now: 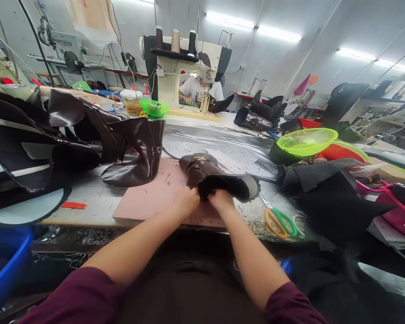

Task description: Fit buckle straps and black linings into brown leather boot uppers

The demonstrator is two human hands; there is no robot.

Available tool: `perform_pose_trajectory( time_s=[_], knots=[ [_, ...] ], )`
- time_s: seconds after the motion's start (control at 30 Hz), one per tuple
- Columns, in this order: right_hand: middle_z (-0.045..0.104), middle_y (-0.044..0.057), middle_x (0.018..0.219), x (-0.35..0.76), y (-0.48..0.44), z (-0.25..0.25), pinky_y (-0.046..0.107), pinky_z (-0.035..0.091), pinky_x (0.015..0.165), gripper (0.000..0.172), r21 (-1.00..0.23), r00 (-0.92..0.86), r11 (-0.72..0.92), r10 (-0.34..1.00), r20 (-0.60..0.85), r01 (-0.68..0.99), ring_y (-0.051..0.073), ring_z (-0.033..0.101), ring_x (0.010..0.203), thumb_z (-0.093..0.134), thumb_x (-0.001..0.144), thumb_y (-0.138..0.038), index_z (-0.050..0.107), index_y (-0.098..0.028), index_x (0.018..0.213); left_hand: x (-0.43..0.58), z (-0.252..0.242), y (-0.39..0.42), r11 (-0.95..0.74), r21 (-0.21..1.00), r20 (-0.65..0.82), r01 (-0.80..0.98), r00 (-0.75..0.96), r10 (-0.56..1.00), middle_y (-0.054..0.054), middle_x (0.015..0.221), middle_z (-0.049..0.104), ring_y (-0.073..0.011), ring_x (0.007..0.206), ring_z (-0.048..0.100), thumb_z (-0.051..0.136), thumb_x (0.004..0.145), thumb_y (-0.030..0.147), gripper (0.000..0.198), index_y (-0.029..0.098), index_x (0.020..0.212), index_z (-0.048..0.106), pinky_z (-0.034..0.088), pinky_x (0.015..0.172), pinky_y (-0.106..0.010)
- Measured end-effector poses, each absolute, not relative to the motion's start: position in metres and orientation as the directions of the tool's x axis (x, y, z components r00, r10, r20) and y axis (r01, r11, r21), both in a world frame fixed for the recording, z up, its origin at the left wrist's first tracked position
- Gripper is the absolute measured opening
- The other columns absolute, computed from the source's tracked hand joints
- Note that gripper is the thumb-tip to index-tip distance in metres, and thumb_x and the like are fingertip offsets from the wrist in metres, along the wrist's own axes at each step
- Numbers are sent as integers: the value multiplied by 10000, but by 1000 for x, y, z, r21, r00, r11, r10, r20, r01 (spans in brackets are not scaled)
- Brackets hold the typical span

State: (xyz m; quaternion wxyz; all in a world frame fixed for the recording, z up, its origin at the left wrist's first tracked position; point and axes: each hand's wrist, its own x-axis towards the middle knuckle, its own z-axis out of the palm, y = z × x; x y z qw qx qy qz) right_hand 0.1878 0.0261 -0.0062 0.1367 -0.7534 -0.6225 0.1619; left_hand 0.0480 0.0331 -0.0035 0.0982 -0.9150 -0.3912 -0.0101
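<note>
A dark brown leather boot upper (pixel 209 173) lies on its side on a pink cutting mat (pixel 148 198) at the table's near edge. My left hand (pixel 186 201) is closed on the near rim of its opening. My right hand (pixel 222 201) grips the same rim just to the right. The boot's black lining shows between my hands. Another brown boot upper (pixel 138 157) stands on the mat's far left corner.
A pile of dark boot pieces (pixel 30 144) fills the left side. Scissors with green and yellow handles (pixel 278 220) lie right of the mat, beside black fabric (pixel 327 193) and a green basket (pixel 306 140). A person sits at a sewing machine (pixel 175 67) across the table.
</note>
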Motion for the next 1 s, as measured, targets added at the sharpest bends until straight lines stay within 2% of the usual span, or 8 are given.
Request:
perform_pose_trajectory(
  time_s=[0.1, 0.23, 0.4, 0.53, 0.67, 0.8, 0.9, 1.0],
  knots=[
    [657, 125, 1000, 188, 26, -8, 399, 471, 787, 298, -429, 189, -214, 977, -102, 877, 329, 601, 949, 515, 755, -262, 636, -189, 1017, 48, -1, 32, -673, -170, 91, 720, 692, 716, -184, 833, 582, -259, 726, 568, 407, 786, 58, 288, 65, 865, 684, 360, 533, -338],
    [665, 115, 976, 190, 27, -5, 400, 465, 800, 233, -459, 190, -232, 972, -136, 858, 319, 597, 959, 536, 744, -233, 660, -194, 937, 48, 4, 29, -679, -163, 77, 716, 695, 715, -175, 798, 578, -248, 708, 564, 436, 767, 46, 267, 68, 837, 693, 350, 530, -327],
    [690, 65, 782, 194, 33, 3, 327, 495, 662, 117, -523, 149, -235, 968, -202, 819, 250, 646, 758, 566, 722, -257, 666, -196, 732, 48, 6, 28, -682, -147, 77, 716, 696, 714, -177, 795, 573, -246, 706, 551, 425, 762, 40, 274, 69, 814, 693, 345, 533, -333],
    [688, 69, 830, 195, 35, -2, 312, 491, 681, 122, -561, 182, -239, 971, -156, 793, 241, 642, 804, 556, 733, -255, 650, -180, 756, 48, 3, 29, -669, -139, 76, 730, 682, 728, -179, 827, 580, -243, 711, 552, 409, 773, 47, 283, 67, 829, 686, 358, 545, -340],
    [686, 53, 843, 199, 33, -10, 258, 505, 643, 157, -611, 173, -214, 977, -126, 763, 186, 653, 754, 517, 773, -252, 633, -176, 845, 46, -2, 29, -636, -136, 77, 760, 648, 758, -187, 940, 587, -248, 736, 556, 395, 788, 63, 328, 66, 1011, 636, 374, 568, -351],
    [670, 32, 784, 204, 32, -13, 292, 506, 663, 65, -586, 157, -186, 982, -102, 789, 210, 640, 761, 601, 697, -226, 622, -210, 755, 43, -3, 30, -620, -130, 61, 774, 630, 774, -188, 1044, 570, -256, 796, 549, 417, 794, 85, 380, 90, 1144, 566, 386, 610, -359],
    [658, 31, 776, 204, 32, -13, 319, 496, 686, 46, -542, 137, -164, 987, -90, 824, 230, 628, 772, 617, 671, -202, 612, -212, 715, 42, 0, 29, -624, -121, 25, 772, 630, 776, -178, 1037, 575, -256, 800, 554, 439, 843, 214, 329, 118, 1118, 591, 382, 621, -352],
    [655, 42, 796, 205, 31, -16, 328, 489, 681, 123, -510, 95, -117, 993, -69, 852, 241, 624, 771, 614, 677, -194, 623, -205, 799, 42, 5, 26, -627, -116, -20, 770, 629, 777, -153, 1057, 575, -275, 815, 564, 497, 794, 508, 491, 221, 1188, 552, 382, 627, -342]
  ],
)
